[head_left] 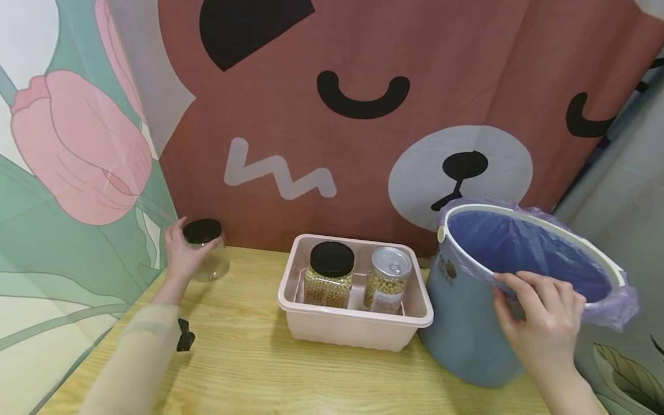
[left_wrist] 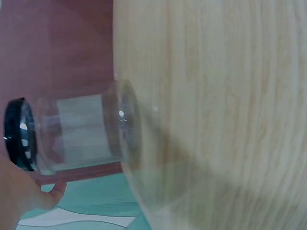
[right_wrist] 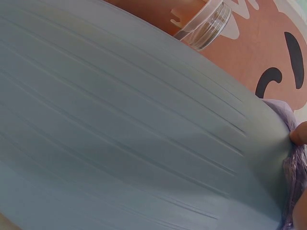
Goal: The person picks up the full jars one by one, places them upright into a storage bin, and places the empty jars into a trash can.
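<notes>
In the head view my left hand grips an empty clear jar with a black lid at the table's back left, thumb across its front near the lid. The left wrist view shows the jar sideways in the picture, with part of the hand beside the lid. At the right, my right hand holds the front rim of a blue-grey bin, fingers over the edge. A purple bag lines the bin. The right wrist view is mostly bin wall, with fingertips at the bag.
A pink tub stands mid-table, close to the bin. Inside are a black-lidded jar and a ring-pull can, both with yellowish beans or grains. A patterned curtain hangs behind the wooden table.
</notes>
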### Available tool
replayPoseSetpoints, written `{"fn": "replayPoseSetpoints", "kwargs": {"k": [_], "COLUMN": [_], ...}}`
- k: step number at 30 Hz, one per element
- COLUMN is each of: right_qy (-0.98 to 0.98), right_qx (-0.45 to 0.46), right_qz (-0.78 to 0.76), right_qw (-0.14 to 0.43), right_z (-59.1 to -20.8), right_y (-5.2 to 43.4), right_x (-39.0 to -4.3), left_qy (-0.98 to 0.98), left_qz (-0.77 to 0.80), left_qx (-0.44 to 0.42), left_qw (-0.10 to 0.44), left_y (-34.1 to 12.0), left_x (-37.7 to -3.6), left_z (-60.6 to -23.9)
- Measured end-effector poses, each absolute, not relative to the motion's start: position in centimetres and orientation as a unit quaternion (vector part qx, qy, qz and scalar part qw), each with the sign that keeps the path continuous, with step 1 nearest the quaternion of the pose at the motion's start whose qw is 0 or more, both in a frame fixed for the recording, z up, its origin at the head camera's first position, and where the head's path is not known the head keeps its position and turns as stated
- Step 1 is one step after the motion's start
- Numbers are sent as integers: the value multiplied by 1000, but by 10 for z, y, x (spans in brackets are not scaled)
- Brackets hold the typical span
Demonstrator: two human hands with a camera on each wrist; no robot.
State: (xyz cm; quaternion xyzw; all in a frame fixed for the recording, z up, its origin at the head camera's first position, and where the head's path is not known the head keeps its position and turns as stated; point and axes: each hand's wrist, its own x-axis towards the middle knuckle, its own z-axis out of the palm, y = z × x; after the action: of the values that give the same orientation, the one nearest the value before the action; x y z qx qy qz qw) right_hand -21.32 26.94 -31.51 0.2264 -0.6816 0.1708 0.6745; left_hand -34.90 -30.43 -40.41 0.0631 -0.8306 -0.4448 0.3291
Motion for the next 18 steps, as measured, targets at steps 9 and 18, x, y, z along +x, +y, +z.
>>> {"fn": "replayPoseSetpoints", "kwargs": {"k": [9, 18], "right_qy": [-681, -681], "right_qx": [225, 223], "right_qz": [173, 173], "right_qw": [675, 676], "right_z": [-314, -314], "right_y": [268, 267], "right_x": [-213, -213], "left_qy": [-804, -788], "left_qz": [-497, -540], "left_qx": [115, 142], "left_qw": [305, 261], "left_y": [-317, -316], "left_x": [-366, -374], "left_z": [-425, -432]}}
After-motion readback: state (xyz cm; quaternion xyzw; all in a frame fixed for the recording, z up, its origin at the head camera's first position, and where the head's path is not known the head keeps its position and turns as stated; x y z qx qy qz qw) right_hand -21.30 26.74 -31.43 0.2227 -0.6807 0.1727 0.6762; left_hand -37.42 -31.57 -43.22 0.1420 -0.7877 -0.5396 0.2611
